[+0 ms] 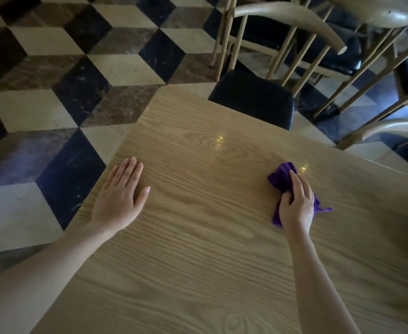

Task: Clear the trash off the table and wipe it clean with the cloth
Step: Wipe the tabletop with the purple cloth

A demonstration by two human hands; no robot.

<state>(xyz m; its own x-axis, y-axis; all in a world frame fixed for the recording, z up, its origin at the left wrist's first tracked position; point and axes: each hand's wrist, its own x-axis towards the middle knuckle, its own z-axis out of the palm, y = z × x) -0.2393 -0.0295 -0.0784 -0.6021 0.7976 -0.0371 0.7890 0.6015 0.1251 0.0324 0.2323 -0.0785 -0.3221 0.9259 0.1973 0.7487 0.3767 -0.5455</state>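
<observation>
A crumpled purple cloth [282,175] is pinned against the light wood-grain laminate table [210,249] by the right hand [295,203]. The hand is curled over the cloth, with the thumb pressed on its left side and the fingers [301,186] laid across its top, so the cloth is gripped between palm and tabletop. Part of the cloth is seen bunched just beyond the fingertips, a strip is seen below the thumb near the wrist, and a thin frayed corner is seen sticking out to the right of the hand.

The left hand [120,196] is laid flat on the table, well apart from the right hand and near the table's left edge. It is open, palm down, with the fingers held together and pointing away from the person and the thumb spread toward the right. Nothing is held in it.

The stretch of tabletop between the two hands is bare, and two small glints of reflected light are seen on the surface beyond the right hand.

Beyond the right hand, at the table's far edge, the black padded seat [253,98] of a pale wooden chair [282,13] is partly tucked under the table. To the left of the left hand, a floor of cream, brown and black diamond tiles [53,80] is seen.
</observation>
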